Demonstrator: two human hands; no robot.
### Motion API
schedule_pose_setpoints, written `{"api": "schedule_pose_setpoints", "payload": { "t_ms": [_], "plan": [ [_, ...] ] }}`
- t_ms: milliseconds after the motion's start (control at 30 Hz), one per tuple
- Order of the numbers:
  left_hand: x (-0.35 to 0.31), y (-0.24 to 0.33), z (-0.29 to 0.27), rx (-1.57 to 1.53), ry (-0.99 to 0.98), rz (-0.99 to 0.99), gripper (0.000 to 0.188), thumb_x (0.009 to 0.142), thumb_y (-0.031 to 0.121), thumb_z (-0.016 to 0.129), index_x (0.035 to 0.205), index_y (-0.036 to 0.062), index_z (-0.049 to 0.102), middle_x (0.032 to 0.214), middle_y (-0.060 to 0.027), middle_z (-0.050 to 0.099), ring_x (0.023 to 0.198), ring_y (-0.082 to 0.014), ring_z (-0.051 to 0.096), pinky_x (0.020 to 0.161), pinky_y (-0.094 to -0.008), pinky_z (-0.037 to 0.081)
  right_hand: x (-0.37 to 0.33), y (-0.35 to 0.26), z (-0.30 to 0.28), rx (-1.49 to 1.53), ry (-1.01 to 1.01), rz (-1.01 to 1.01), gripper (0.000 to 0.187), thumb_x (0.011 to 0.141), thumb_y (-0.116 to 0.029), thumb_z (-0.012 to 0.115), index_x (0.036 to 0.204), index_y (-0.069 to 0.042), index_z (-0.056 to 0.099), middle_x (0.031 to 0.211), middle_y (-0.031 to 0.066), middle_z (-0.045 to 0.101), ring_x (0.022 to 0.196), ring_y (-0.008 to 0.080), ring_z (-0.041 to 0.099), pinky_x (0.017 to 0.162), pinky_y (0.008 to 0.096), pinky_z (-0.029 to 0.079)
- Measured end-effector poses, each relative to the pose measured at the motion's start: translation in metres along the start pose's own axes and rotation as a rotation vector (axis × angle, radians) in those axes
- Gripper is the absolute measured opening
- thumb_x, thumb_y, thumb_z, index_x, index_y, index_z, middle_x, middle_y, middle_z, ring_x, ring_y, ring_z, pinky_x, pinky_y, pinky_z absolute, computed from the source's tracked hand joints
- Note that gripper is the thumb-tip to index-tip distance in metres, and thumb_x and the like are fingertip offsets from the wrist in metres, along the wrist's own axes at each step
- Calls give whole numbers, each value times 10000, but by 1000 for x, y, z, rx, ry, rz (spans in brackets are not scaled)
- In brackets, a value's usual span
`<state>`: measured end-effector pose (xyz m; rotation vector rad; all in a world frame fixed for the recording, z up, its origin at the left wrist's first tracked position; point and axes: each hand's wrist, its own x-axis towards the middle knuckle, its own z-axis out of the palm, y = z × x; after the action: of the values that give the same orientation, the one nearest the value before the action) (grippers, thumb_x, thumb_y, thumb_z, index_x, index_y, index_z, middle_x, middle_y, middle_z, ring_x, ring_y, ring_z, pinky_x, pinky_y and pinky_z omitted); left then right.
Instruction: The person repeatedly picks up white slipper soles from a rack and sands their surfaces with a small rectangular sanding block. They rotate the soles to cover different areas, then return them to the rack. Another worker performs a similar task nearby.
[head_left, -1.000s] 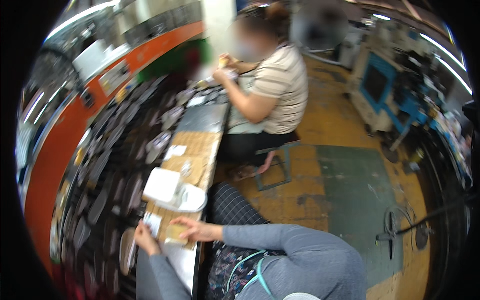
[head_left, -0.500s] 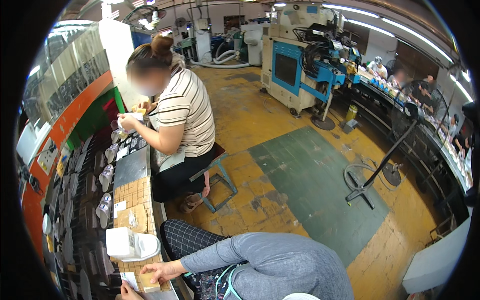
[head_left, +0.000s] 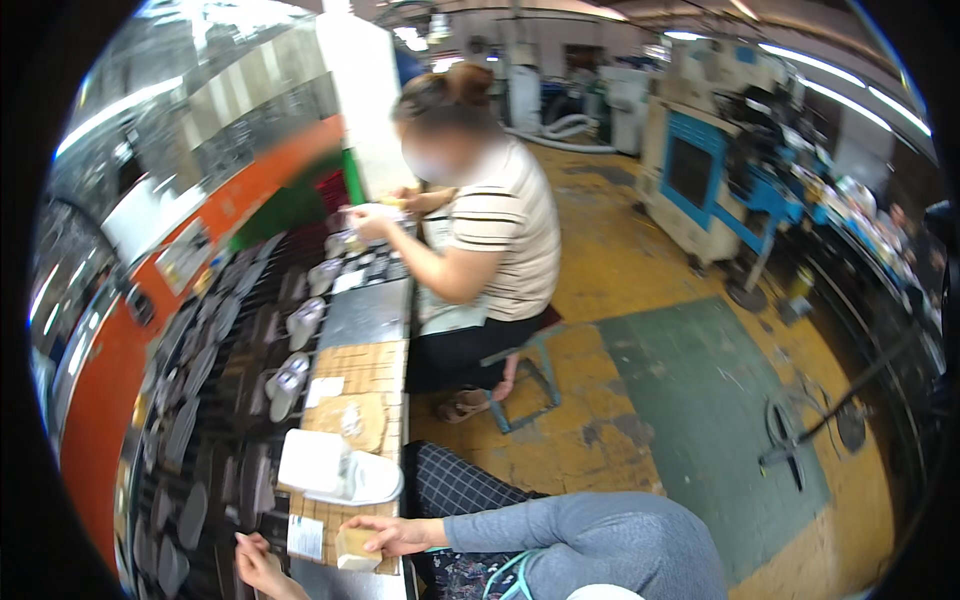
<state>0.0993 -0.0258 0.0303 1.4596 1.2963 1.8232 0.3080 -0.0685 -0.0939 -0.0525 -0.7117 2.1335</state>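
Note:
My right hand, coming from a grey sleeve, grips a pale yellow block with a whitish side, its exact kind unclear. It is just above the bench, by the near end of its tan gridded surface. Over the dark conveyor, left of the bench edge, my left hand has its fingers curled and pinched together. Whatever may be between them is too small to make out. A white printed card lies between my hands. Beyond it stand a white square container and a white rounded dish.
Grey-and-white slippers and dark sole-shaped pieces lie on the conveyor. A co-worker in a striped shirt sits farther along the bench, hands raised. A brown sheet with white residue lies beyond the container. A blue-and-cream machine stands behind.
The view has swung left, so the scene sits farther right. My left hand has moved away from the card, out over the conveyor. My right hand still grips the block.

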Motion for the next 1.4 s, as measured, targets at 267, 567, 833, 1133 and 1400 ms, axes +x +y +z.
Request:
{"api": "schedule_pose_setpoints", "payload": {
  "t_ms": [267, 567, 833, 1133, 1400],
  "plan": [
    [-42, 175, -42, -413, -529, 1000, 215, 960, 221, 509, 914, 23, 580, 934, -37, 505, 761, -121, 417, 692, -253, 344, 31, -22, 29, 2, -147, 70, 721, 768, -142, 741, 1381, -139, 363, 1288, 62, 486, 1226, 201, 468, 1057, 344, 363],
    [-66, 171, -11, -937, -1290, 1070, 261, 947, 312, 493, 918, 71, 589, 918, -26, 525, 773, -132, 455, 708, -278, 367, 47, -8, 16, 26, 66, 182, 616, 825, -113, 661, 1362, -119, 358, 1285, 89, 464, 1232, 217, 450, 1050, 396, 364],
    [-84, 169, -27, -871, -1298, 1053, 304, 936, 393, 479, 922, 113, 596, 904, -16, 542, 783, -142, 489, 722, -301, 386, 45, -11, 17, 59, 93, 196, 608, 835, -99, 644, 1366, -108, 350, 1316, 85, 456, 1261, 231, 423, 1069, 439, 334],
    [-108, 179, -37, -783, -1308, 1025, 353, 923, 484, 463, 926, 161, 605, 888, -4, 562, 795, -154, 527, 739, -326, 409, 45, -15, 22, 59, 113, 200, 577, 856, -90, 629, 1354, -82, 339, 1314, 109, 441, 1267, 251, 419, 1111, 447, 306],
    [-118, 182, -44, -755, -1330, 1026, 398, 911, 564, 449, 929, 203, 613, 874, 5, 579, 806, -164, 561, 753, -348, 429, 44, -16, 22, 50, 113, 192, 570, 856, -100, 632, 1348, -78, 347, 1304, 110, 448, 1257, 242, 423, 1090, 434, 326]
  ]
}}
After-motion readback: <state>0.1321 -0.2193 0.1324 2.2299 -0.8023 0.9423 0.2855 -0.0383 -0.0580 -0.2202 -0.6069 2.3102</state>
